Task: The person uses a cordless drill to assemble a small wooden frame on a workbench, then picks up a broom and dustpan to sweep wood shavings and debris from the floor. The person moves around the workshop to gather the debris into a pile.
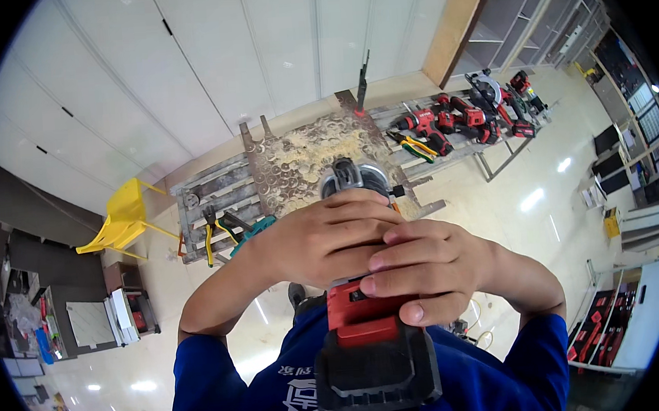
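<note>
Both my hands are wrapped round a red and black cordless trim router, its black battery pack nearest me. My left hand closes over the body just behind the round metal base. My right hand grips from the right, its fingers overlapping the left hand. Under the metal base lies a brown board, marked with many round cuts and strewn with pale sawdust. The bit and the base's contact with the board are hidden.
The board rests on a slatted bench. Pliers and a teal tool lie at its left; yellow-handled pliers, red drills and a circular saw at its right. A yellow chair stands left; white cabinets behind.
</note>
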A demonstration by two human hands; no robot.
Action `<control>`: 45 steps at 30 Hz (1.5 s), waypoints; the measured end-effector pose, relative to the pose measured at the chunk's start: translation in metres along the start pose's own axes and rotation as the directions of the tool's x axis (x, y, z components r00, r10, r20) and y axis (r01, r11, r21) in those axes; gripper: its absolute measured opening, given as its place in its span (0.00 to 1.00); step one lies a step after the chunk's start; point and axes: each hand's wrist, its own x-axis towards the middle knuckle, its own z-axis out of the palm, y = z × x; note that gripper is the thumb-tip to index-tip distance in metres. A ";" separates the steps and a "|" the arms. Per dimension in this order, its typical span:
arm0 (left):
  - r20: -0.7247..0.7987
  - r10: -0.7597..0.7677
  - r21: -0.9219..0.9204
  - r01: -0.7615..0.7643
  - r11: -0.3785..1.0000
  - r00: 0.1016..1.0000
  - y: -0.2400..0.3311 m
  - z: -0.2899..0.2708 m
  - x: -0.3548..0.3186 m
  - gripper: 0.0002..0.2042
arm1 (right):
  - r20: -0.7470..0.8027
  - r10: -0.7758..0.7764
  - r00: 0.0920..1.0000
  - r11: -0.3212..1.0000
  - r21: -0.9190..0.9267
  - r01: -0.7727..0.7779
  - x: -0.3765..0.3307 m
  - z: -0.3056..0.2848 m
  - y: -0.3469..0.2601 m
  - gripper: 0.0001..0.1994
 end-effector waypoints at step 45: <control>-0.722 -0.298 0.353 0.702 0.618 0.625 -0.022 0.078 0.077 0.41 | -0.178 0.962 -0.206 -0.181 0.147 -0.972 -0.455 -0.134 -0.149 0.10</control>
